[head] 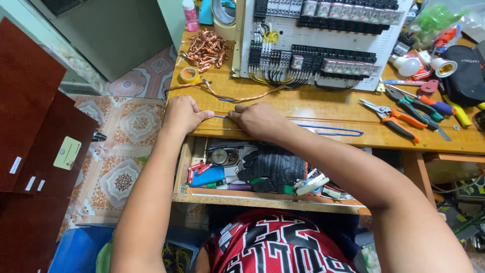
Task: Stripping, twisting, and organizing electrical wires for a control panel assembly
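A thin blue wire (328, 128) lies along the front edge of the wooden workbench (323, 103). My left hand (183, 114) pinches its left end at the bench edge. My right hand (258, 119) pinches the same wire a little to the right, with a short stretch of wire taut between the two hands. The rest of the wire runs right and loops back near the pliers. Both fists rest on the bench top.
A white panel with black relays and terminal blocks (323, 40) lies behind the hands. A copper wire pile (206, 49), yellow tape roll (189, 75), orange-handled pliers (396, 120) and other tools sit on the bench. An open drawer (262, 174) below holds black gloves and small tools.
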